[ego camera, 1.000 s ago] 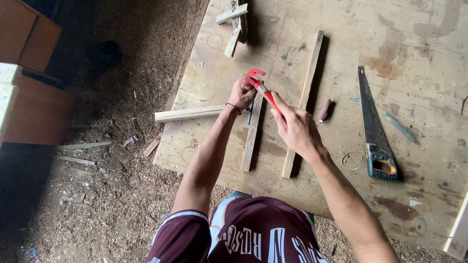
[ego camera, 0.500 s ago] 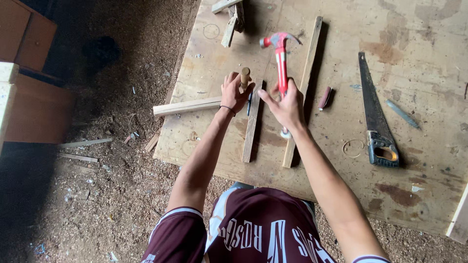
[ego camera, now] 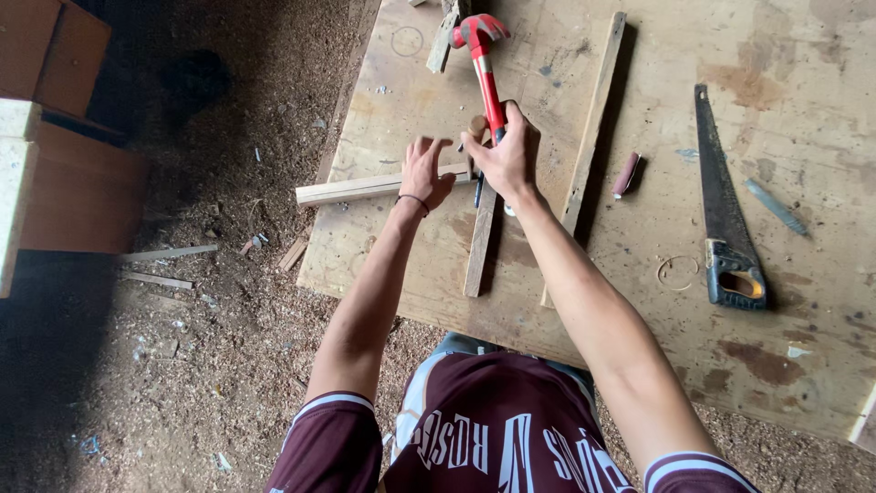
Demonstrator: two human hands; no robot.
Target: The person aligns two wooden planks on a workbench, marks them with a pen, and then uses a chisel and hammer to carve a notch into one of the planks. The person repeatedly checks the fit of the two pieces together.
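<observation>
Red claw hammer (ego camera: 482,55), right hand (ego camera: 507,155) fingers clamped on its handle; left hand (ego camera: 425,172) fingers apart over wooden strip (ego camera: 365,188).

One red claw hammer (ego camera: 484,68) sits at twelve o'clock. One handsaw (ego camera: 725,215) lies at three o'clock. Four loose wooden strips rest on one plywood board (ego camera: 821,301): a long strip (ego camera: 591,119), a short strip (ego camera: 480,242), a pale strip (ego camera: 351,189) and a scrap piece (ego camera: 440,46). One small maroon cylinder (ego camera: 626,175) lies between strip and saw.
</observation>
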